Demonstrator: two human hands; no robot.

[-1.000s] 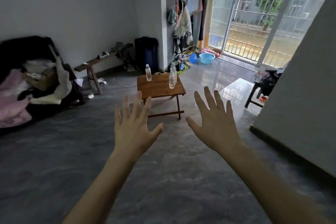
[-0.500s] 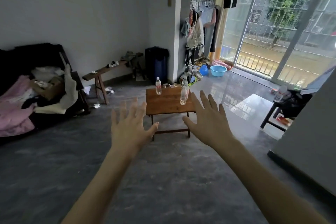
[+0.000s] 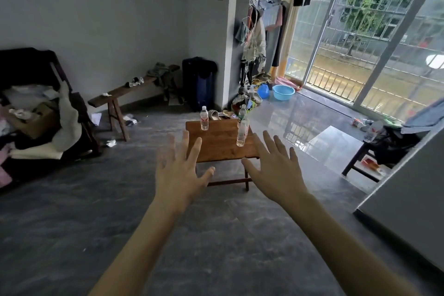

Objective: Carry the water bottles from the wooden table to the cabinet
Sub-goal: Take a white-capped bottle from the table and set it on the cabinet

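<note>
A small wooden table [image 3: 221, 149] stands in the middle of the room, ahead of me. Upright on it are clear plastic water bottles: one with a red label [image 3: 204, 118] at the far left, one [image 3: 241, 133] at the right edge, and another [image 3: 242, 113] just behind that one. My left hand [image 3: 177, 170] and my right hand [image 3: 276, 168] are stretched out in front of me, fingers spread, holding nothing. Both hands are short of the table and overlap its near edge in the view. No cabinet shows for certain.
A cluttered dark sofa [image 3: 36, 113] fills the left side. A wooden bench [image 3: 127, 94] and a dark suitcase [image 3: 199, 84] stand by the back wall. A blue basin [image 3: 283, 92] sits near the sliding glass door. A low dark stool [image 3: 370, 158] and a grey wall [image 3: 413, 187] are at right.
The table and bottles have grown larger and sit lower in the view, so I am closer to them. Both hands stay open and spread.
</note>
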